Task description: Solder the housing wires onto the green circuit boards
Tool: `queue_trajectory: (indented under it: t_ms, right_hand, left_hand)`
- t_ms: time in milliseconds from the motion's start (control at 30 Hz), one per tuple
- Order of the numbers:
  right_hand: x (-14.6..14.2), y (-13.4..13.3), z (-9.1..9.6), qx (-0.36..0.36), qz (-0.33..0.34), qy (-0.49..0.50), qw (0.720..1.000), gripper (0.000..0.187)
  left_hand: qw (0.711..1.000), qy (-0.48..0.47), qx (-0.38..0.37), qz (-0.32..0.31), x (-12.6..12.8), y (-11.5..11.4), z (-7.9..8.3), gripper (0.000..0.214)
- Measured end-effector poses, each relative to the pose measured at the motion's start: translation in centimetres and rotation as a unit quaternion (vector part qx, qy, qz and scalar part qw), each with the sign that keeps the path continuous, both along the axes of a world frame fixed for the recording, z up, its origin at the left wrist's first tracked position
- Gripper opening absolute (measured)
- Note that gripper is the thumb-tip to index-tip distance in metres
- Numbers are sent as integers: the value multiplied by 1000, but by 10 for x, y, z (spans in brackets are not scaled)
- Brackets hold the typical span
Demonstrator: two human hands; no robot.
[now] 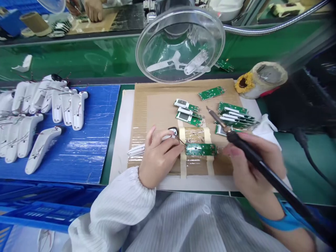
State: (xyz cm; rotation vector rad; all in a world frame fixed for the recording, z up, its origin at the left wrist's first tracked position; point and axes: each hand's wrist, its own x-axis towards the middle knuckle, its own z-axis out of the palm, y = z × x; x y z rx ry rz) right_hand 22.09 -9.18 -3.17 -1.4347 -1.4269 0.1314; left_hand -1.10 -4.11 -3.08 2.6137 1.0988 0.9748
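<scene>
My left hand (160,157) is closed around a white plastic housing (136,150), which shows on both sides of the fingers and has a dark tip. From its fingertips a thin dark wire runs to the left end of a green circuit board (201,149), lying flat on the cardboard between tape strips. My right hand (254,164) grips a soldering iron (241,143) like a pen. The iron's bare tip points up and left, above the work mat and apart from the board.
Several green boards with displays (186,115) lie behind, and more (236,115) are stacked right. White housings with wires (39,147) cover a blue sheet (105,140). A magnifier lens (181,45) hangs over the back. A tip-cleaner can (262,78) stands right. Another person's hand (93,9) shows across the bench.
</scene>
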Motion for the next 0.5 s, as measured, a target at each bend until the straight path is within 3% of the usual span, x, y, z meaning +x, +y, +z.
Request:
queue_trajectory:
  t_ms: [133, 233, 367, 500]
  right_hand:
    - [3, 24, 4, 113, -35, 92, 989, 19]
    - [3, 36, 5, 182, -23, 134, 974, 29]
    - [3, 30, 4, 119, 63, 140, 981, 13]
    - [3, 24, 2, 96, 149, 116, 977, 11]
  left_hand:
    - [1000, -23, -11, 0, -2, 1, 0, 13]
    - [1000, -5, -20, -3, -2, 2, 2, 12]
    - [999, 38, -25, 5, 0, 4, 7, 11]
    - [997, 71, -33, 8, 1, 7, 11, 13]
